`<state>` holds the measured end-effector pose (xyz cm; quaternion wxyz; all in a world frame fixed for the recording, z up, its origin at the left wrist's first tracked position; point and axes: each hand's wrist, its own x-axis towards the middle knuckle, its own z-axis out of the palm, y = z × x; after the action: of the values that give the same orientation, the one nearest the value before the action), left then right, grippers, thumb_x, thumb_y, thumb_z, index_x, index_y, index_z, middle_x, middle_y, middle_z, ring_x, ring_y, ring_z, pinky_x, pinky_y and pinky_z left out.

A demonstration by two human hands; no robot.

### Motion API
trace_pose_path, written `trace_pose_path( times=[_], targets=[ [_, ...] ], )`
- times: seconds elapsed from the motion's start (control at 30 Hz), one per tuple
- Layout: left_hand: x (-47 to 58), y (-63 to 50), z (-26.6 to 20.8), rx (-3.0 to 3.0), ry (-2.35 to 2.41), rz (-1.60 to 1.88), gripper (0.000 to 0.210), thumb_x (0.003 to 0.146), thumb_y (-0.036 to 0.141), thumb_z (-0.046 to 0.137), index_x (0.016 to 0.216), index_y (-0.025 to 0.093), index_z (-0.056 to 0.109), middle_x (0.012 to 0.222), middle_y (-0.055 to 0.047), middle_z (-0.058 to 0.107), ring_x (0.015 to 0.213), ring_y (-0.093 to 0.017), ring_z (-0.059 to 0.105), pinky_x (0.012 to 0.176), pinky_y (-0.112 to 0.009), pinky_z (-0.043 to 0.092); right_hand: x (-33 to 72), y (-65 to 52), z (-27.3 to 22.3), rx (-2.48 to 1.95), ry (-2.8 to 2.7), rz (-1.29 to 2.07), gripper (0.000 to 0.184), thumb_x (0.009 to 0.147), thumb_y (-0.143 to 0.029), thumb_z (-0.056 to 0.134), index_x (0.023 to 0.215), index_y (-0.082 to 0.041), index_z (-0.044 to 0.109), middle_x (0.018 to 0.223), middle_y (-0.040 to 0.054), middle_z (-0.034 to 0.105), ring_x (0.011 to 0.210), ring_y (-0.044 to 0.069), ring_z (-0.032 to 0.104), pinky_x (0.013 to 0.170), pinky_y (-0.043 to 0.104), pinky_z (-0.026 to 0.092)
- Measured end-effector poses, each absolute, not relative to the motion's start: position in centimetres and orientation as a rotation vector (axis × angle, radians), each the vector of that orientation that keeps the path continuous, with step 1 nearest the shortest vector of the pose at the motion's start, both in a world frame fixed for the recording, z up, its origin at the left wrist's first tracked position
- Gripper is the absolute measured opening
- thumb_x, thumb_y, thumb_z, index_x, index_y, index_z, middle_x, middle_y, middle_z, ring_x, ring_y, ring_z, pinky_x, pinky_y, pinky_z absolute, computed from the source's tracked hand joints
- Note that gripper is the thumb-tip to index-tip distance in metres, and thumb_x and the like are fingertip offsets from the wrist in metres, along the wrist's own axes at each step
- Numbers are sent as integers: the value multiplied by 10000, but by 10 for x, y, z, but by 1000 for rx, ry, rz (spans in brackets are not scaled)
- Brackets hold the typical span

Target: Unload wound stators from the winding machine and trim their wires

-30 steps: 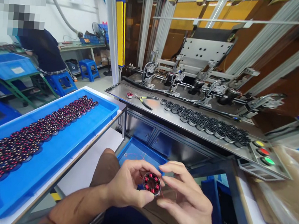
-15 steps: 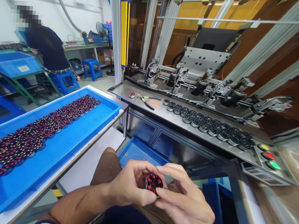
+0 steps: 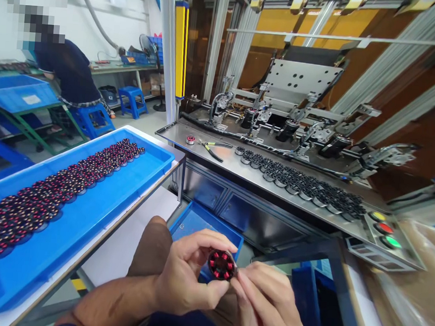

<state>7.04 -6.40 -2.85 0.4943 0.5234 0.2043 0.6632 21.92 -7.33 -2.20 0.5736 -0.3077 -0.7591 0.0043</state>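
Note:
A round motor stator (image 3: 216,257) with red wire coils and a dark centre is gripped at its rim between the thumb and fingers of my left hand (image 3: 189,277). Its coil face is turned up toward me, above my lap. At its right edge is my right hand (image 3: 272,303), thumb and forefinger pinched together. What that pinch holds, perhaps a thin wire end, is too small to make out. Black stator cores (image 3: 298,183) stand in rows on the metal bench (image 3: 222,171) ahead. Wound stators (image 3: 67,185) with red coils lie massed in the blue tray (image 3: 98,209) on my left.
Cutting pliers (image 3: 213,153) and one red-wound stator (image 3: 191,140) lie at the bench's left end. Behind stands a machine with metal fixtures (image 3: 290,128). Push buttons (image 3: 384,228) sit at right. A blue bin (image 3: 194,221) is below the bench. A person (image 3: 65,68) sits far left.
My right hand has slid off the stator's front to its right edge and now pinches there. My left hand keeps the stator, tilted more toward me. The view has shifted slightly.

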Motion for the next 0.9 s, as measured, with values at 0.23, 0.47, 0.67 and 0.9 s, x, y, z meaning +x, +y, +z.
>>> trace_pose_path(
  times=[0.23, 0.47, 0.67, 0.9],
  targets=[
    [74, -65, -36, 1306, 479, 1676, 659, 641, -129, 653, 1164, 272, 634, 1181, -17, 654, 999, -129, 658, 920, -218, 533, 199, -75, -25, -790, -1583, 262, 205, 856, -17, 570, 933, -191, 646, 759, 27, 639, 645, 151, 618, 540, 287, 509],
    [59, -64, -31, 1098, 608, 1229, 621, 647, 126, 864, 1200, 223, 599, 1046, -32, 664, 918, -121, 650, 831, -189, 516, 202, -67, -22, -773, -1637, 295, 203, 838, 4, 517, 864, -180, 599, 729, 15, 609, 645, 123, 595, 556, 235, 505],
    [55, -54, -44, 998, 332, 975, 372, 862, 441, 668, 1076, 147, 591, 678, -10, 661, 585, -106, 650, 547, -170, 508, 211, -64, -16, -787, -1715, 255, 176, 864, -29, 528, 855, -192, 594, 681, 6, 619, 605, 120, 601, 532, 223, 512],
    [58, -48, -53, 895, 229, 1068, 403, 855, 422, 679, 1196, 213, 631, 860, -37, 644, 639, -120, 684, 516, -171, 525, 214, -63, -12, -859, -1716, 252, 166, 887, -48, 542, 839, -197, 600, 688, 15, 628, 607, 130, 605, 526, 239, 503]
  ],
)
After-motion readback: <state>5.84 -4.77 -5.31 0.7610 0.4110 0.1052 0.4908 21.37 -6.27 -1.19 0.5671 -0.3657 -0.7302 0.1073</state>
